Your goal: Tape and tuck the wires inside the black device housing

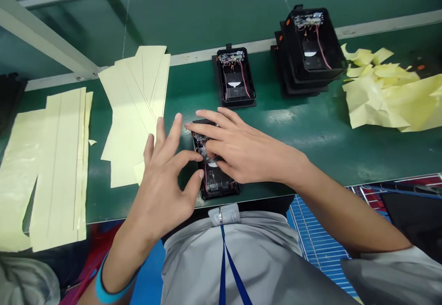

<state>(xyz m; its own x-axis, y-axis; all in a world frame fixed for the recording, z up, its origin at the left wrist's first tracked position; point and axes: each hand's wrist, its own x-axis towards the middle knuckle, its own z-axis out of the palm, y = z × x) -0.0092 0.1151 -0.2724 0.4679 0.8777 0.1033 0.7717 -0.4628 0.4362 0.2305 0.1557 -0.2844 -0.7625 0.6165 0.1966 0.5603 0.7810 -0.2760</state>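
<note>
In front of me on the green bench lies a black plastic housing (pixel 221 184), its open side up, with a circuit board and thin wires inside. My right hand (pixel 247 153) reaches over it from the right, fingers mostly stretched out. One finger bends down into the housing, and the hand hides part of the interior. At the housing's left edge is my left hand (pixel 165 183), its fingers spread. Thumb and forefinger tips stay a little apart there; nothing shows between them, and I cannot tell whether they touch the edge.
A similar housing (pixel 244 100) lies behind the hands. Several more form a stack (pixel 299 81) at the back right, beside crumpled yellow paper (pixel 376 100). Yellow paper strips (pixel 127 134) and a further paper pile (pixel 62 171) cover the left. A blue wire rack (pixel 317 238) stands below the bench edge.
</note>
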